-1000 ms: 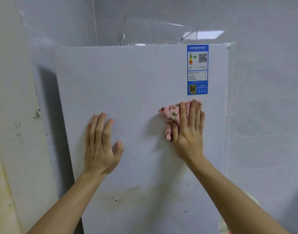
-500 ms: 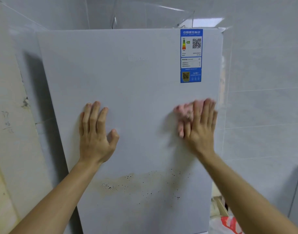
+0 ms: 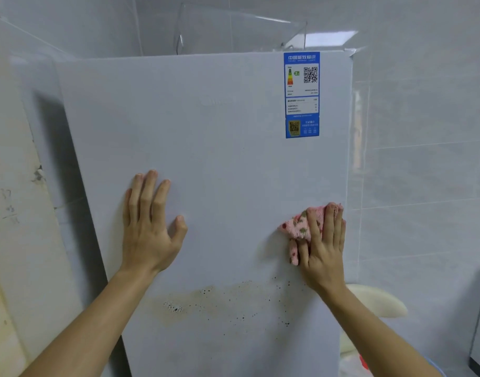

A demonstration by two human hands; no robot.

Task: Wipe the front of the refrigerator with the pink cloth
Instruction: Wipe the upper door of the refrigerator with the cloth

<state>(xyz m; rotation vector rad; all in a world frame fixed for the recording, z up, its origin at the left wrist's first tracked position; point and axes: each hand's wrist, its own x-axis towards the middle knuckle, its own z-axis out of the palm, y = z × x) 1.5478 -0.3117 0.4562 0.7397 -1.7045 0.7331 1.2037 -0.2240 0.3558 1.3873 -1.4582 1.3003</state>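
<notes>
The white refrigerator front [image 3: 219,148] fills the middle of the head view. My right hand [image 3: 324,246] presses the pink spotted cloth [image 3: 298,227] flat against the door near its right edge, fingers straight and pointing up. The cloth sticks out to the left of and above the fingers. My left hand [image 3: 149,227] rests flat on the door at mid-left, fingers spread. A band of brownish stain with dark specks [image 3: 219,303] runs across the door below both hands.
A blue energy label [image 3: 302,95] is stuck at the door's top right. A clear plastic cover [image 3: 241,31] sits on top of the refrigerator. Tiled walls close in on both sides. A cream rounded object [image 3: 377,300] shows low right behind my forearm.
My right hand has slid the cloth rightwards across the door, from under the label to the right edge. My left hand has stayed planted on the door.
</notes>
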